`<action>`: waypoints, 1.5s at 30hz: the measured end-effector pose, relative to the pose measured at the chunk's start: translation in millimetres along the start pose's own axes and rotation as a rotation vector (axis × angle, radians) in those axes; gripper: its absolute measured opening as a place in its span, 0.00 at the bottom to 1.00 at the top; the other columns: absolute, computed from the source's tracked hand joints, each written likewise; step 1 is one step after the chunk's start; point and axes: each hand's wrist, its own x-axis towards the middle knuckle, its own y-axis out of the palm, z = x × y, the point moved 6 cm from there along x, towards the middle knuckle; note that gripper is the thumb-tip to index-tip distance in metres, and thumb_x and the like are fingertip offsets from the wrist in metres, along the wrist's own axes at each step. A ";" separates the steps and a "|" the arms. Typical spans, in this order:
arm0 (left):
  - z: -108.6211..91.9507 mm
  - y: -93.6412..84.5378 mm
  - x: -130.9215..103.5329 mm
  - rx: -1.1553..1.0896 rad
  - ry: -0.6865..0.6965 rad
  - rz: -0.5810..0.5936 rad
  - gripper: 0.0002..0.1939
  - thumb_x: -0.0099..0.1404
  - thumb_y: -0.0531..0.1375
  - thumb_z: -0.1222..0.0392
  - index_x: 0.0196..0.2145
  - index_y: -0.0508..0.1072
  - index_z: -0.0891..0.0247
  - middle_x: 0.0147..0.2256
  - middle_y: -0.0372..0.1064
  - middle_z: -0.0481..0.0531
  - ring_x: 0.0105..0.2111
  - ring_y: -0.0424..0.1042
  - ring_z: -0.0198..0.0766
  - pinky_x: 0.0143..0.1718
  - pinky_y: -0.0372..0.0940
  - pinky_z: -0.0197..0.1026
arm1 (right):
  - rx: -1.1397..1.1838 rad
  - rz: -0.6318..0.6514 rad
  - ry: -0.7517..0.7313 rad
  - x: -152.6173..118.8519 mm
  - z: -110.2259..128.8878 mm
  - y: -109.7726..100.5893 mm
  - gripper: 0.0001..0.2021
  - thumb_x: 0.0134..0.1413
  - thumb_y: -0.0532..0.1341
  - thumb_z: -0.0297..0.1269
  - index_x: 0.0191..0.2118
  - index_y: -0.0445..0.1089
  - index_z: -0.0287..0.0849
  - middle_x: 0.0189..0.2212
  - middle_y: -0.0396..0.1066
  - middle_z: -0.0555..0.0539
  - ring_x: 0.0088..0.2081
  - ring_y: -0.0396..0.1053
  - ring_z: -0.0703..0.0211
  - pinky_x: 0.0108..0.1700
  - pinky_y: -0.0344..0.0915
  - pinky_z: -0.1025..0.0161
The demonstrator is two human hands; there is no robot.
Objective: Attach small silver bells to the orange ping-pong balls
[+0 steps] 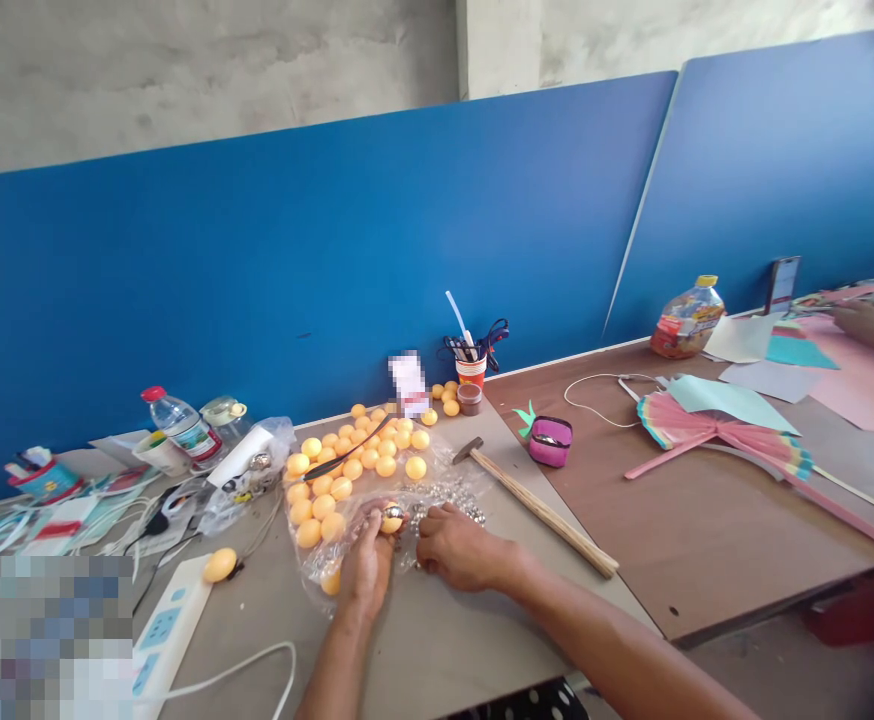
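My left hand point(366, 568) is closed around an orange ball point(391, 524) with shiny silver pieces on its top. My right hand point(459, 548) lies just to the right, fingers curled down at a pile of small silver metal pieces point(448, 494); whether a piece is between the fingertips is hidden. Under and behind both hands spreads a clear plastic bag point(377, 485). Many plain orange balls point(323, 507) rest on it, with a thin black strip point(347, 452) across them. A hammer point(542, 510) with a wooden handle is right of my right hand.
To the left are a white power strip point(182, 610), another orange ball point(219, 565), cables and a water bottle point(186, 430). A cup of tools point(471, 368) and small brown jar point(470, 400) stand behind. Rightward are a purple pouch point(550, 442), pink fan point(714, 425) and another person's hand point(868, 322).
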 end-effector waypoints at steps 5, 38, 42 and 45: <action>3.0 7.4 -4.2 -0.110 -0.125 0.070 0.14 0.50 0.70 0.60 0.35 0.76 0.62 0.36 0.75 0.49 0.36 0.74 0.37 0.41 0.68 0.41 | 0.013 -0.011 -0.006 1.4 1.5 -0.3 0.08 0.53 0.58 0.33 0.36 0.75 0.43 0.36 0.72 0.46 0.41 0.64 0.54 0.40 0.54 0.60; 5.8 22.4 -18.3 -0.017 -0.263 0.210 0.20 0.53 0.68 0.60 0.45 0.76 0.60 0.40 0.77 0.51 0.40 0.74 0.39 0.47 0.66 0.43 | 1.478 -0.395 0.344 6.6 -42.4 2.3 0.08 0.40 0.64 0.35 0.29 0.68 0.39 0.21 0.68 0.55 0.18 0.58 0.70 0.22 0.52 0.69; 9.5 17.6 -15.9 0.142 -0.206 0.216 0.24 0.54 0.68 0.59 0.49 0.73 0.57 0.47 0.75 0.52 0.49 0.71 0.44 0.53 0.62 0.46 | 1.352 -0.435 0.373 5.1 -40.9 -2.2 0.02 0.41 0.61 0.29 0.27 0.68 0.39 0.19 0.65 0.56 0.22 0.58 0.69 0.27 0.54 0.69; 11.4 9.8 -11.7 0.269 -0.153 0.183 0.25 0.54 0.68 0.57 0.51 0.72 0.56 0.47 0.74 0.53 0.51 0.69 0.47 0.53 0.61 0.46 | 1.267 -0.459 0.398 4.2 -38.8 -4.8 0.03 0.41 0.59 0.27 0.26 0.69 0.39 0.22 0.66 0.55 0.26 0.60 0.67 0.31 0.56 0.68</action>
